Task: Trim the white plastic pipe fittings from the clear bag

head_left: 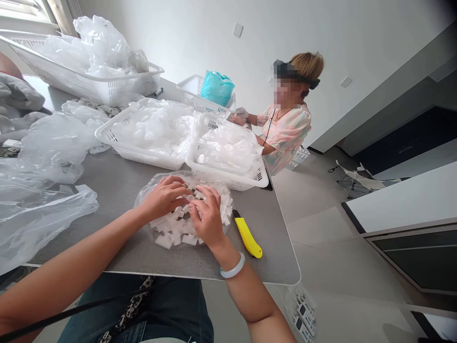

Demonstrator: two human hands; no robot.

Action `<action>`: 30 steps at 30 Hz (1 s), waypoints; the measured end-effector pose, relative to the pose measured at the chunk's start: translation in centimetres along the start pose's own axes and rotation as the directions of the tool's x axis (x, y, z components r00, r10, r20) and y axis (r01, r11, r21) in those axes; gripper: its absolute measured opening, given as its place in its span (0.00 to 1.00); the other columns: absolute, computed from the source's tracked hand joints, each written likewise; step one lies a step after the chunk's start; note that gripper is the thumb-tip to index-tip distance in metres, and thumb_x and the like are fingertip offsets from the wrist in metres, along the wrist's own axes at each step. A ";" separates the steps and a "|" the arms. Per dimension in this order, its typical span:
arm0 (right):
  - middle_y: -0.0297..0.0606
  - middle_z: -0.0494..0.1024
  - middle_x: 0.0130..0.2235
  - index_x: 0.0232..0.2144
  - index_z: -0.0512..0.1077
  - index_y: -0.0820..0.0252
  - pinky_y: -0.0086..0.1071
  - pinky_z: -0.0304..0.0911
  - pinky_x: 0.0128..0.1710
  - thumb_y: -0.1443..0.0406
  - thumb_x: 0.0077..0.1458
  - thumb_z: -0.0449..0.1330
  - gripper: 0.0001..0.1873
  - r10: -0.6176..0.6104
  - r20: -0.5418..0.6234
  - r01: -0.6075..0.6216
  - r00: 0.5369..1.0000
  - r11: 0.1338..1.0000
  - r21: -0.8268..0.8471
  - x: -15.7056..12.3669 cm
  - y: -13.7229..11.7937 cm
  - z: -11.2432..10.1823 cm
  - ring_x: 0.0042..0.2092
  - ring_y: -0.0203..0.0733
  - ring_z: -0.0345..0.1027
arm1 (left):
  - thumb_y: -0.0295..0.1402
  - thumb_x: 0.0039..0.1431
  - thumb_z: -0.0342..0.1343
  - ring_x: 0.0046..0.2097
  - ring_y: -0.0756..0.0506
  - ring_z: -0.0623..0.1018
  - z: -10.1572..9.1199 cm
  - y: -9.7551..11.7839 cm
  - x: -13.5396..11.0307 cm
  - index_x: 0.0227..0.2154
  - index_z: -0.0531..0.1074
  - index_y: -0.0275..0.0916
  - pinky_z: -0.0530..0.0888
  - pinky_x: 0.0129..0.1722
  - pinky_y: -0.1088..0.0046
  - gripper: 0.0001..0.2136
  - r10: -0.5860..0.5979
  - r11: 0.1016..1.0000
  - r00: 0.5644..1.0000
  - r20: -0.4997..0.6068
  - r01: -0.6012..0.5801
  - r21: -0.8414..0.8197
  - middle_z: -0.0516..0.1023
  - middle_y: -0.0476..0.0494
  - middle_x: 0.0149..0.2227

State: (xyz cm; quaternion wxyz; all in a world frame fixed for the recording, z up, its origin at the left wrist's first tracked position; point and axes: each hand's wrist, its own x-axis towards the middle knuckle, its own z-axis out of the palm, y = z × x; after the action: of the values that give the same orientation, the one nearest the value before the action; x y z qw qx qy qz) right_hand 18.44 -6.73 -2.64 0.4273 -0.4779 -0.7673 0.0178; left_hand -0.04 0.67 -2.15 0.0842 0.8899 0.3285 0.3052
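A clear plastic bag (pixel 182 209) lies open on the grey table (pixel 121 190) in front of me, filled with small white foam blocks (pixel 174 233). My left hand (pixel 164 197) rests palm-down on the far side of the pile. My right hand (pixel 207 214) sits beside it, its fingers pointing down among the blocks. The fingertips of my two hands nearly meet, and I cannot tell whether either hand grips a block. A yellow utility knife (pixel 247 237) lies on the table to the right of my right hand, apart from it.
Several white plastic baskets (pixel 228 176) heaped with clear plastic bags stand beyond my hands, and loose plastic sheets (pixel 39 224) lie at the left. A co-worker (pixel 285 128) wearing white gloves sits at the far table edge. The table's near and right edges lie close to my hands.
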 end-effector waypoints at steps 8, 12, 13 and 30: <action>0.41 0.78 0.47 0.34 0.76 0.51 0.49 0.63 0.61 0.61 0.65 0.51 0.14 -0.071 0.009 0.070 0.997 0.996 0.059 -0.1 0.0 -0.5 0.59 0.49 0.63 | 0.44 0.66 0.53 0.50 0.40 0.76 -0.6 0.3 0.3 0.39 0.80 0.41 0.76 0.50 0.64 0.15 -0.062 0.979 0.998 -0.021 0.057 -0.198 0.82 0.41 0.38; 0.42 0.78 0.49 0.33 0.77 0.53 0.49 0.63 0.61 0.62 0.65 0.52 0.14 -0.104 0.049 0.103 0.993 0.995 0.012 0.0 -0.2 -0.1 0.59 0.49 0.63 | 0.44 0.66 0.54 0.49 0.40 0.76 -0.7 0.6 0.3 0.39 0.80 0.41 0.76 0.50 0.64 0.14 -0.038 0.977 0.999 -0.037 0.030 -0.212 0.82 0.41 0.38; 0.43 0.78 0.49 0.33 0.78 0.54 0.50 0.63 0.61 0.63 0.65 0.53 0.14 -0.102 0.066 0.103 0.993 0.995 -0.001 0.0 -0.2 0.0 0.60 0.50 0.62 | 0.44 0.66 0.54 0.49 0.40 0.76 -0.7 0.7 0.3 0.39 0.80 0.41 0.76 0.50 0.64 0.14 -0.024 0.980 0.998 -0.049 0.014 -0.198 0.82 0.41 0.37; 0.39 0.84 0.39 0.35 0.79 0.57 0.37 0.72 0.49 0.57 0.65 0.53 0.17 0.336 0.181 -0.378 0.924 0.735 0.564 1.1 -0.8 -1.1 0.51 0.44 0.76 | 0.38 0.67 0.52 0.51 0.35 0.76 -0.2 -0.2 0.1 0.38 0.80 0.46 0.68 0.53 0.54 0.11 -0.005 0.991 0.993 -0.115 0.020 0.129 0.83 0.40 0.37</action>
State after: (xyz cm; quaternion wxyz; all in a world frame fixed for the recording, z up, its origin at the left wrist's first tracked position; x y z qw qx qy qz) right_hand 18.39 -6.75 -0.86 0.5165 -0.4590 -0.6313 0.3522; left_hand -0.21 0.88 -1.97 0.0091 0.8725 0.3574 0.3331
